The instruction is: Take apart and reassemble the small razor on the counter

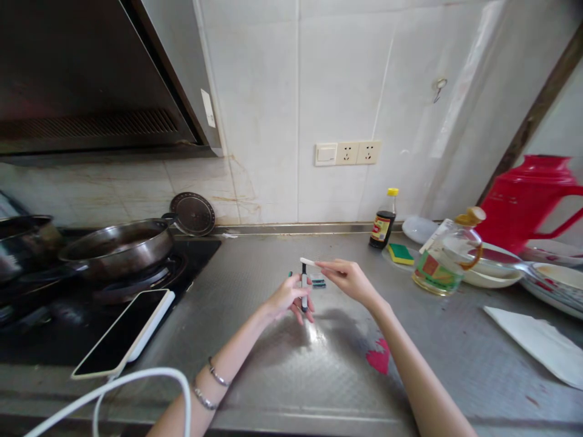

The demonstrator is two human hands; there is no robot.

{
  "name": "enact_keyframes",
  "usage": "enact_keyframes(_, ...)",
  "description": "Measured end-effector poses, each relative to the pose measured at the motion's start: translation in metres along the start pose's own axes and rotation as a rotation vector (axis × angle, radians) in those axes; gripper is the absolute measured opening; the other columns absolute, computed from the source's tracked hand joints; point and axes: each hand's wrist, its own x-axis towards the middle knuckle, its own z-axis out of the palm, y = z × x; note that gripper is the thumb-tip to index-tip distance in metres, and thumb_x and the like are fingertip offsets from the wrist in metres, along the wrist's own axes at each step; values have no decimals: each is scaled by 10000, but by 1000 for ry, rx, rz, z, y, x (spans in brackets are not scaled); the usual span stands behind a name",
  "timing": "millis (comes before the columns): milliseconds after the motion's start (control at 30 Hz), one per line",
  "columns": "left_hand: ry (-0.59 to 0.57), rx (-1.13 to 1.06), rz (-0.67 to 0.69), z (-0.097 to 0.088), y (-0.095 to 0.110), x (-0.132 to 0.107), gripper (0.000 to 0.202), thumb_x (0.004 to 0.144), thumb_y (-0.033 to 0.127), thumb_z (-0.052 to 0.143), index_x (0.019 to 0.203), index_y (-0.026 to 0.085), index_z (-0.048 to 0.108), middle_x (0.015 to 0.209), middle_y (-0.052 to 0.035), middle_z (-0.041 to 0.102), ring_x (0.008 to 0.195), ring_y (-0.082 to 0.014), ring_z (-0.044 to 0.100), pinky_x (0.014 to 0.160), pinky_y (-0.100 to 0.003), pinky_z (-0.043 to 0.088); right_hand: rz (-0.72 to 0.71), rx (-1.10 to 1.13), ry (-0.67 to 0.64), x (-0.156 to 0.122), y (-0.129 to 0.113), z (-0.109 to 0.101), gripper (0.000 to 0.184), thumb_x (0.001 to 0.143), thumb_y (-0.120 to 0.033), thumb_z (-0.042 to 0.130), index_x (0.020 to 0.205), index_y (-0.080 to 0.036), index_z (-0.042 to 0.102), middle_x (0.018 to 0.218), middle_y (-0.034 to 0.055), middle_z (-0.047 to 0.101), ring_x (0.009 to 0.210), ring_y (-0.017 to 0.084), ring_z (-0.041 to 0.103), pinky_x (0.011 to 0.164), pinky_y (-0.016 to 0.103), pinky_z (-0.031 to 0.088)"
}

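My left hand (291, 297) is closed around a slim black-and-white pen-like stick (304, 291), held nearly upright over the middle of the metal counter. Its upper part is black. Between the fingertips of my right hand (344, 278) is a short white stick (308, 262), lying almost level at the top of the upright one. Whether the two sticks touch or join, I cannot tell. Just behind my hands some small dark-teal pieces (319, 283) rest on the counter, partly covered by the fingers.
On the left are a stove with a steel pan (118, 246) and a cabled phone (125, 331). At the right stand a sauce bottle (383, 221), a sponge (401, 254), an oil jug (435, 267), several dishes and a red thermos (523, 200). White paper (537, 343) lies near the front.
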Motion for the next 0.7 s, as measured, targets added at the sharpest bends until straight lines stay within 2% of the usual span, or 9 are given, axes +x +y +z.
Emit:
enact_keyframes(100, 11, -10, 17, 1, 0, -1, 430, 774, 379, 557, 1085, 176, 341, 616, -36, 637, 496, -221, 648, 342, -209, 447, -17, 41, -50, 0, -1, -2, 334, 851, -367, 485, 1086, -215, 667, 749, 38, 645, 580, 114, 475, 534, 220, 323)
enact_keyframes(267, 26, -1, 9, 2, 3, -2, 414, 774, 359, 550, 1081, 173, 343, 618, -41, 636, 494, -228, 646, 334, -216, 441, 8, 35, 58, -1, 2, -5, 359, 847, -380, 484, 1101, -197, 660, 726, 42, 644, 570, 119, 479, 534, 226, 328)
enact_keyframes(433, 25, 4, 7, 1, 3, -1, 400, 781, 342, 537, 1086, 177, 337, 623, -45, 635, 493, -232, 644, 332, -225, 444, -3, 22, -58, -2, 5, -6, 315, 840, -349, 504, 1068, -216, 676, 756, 41, 668, 591, 120, 498, 545, 221, 341)
enact_keyframes(600, 17, -4, 9, 0, 2, -1, 399, 782, 321, 522, 1094, 166, 327, 633, -53, 638, 479, -221, 638, 329, -229, 452, -11, 2, 11, -2, 5, -6, 322, 854, -321, 485, 1108, -215, 653, 811, 51, 677, 610, 122, 521, 573, 225, 363)
enact_keyframes(700, 15, -10, 1, -1, 0, 0, 412, 780, 323, 525, 1103, 164, 323, 632, -52, 637, 472, -220, 637, 328, -230, 454, 2, 1, -47, -2, 4, -6, 309, 844, -317, 497, 1083, -220, 667, 863, 61, 692, 656, 139, 556, 593, 229, 381)
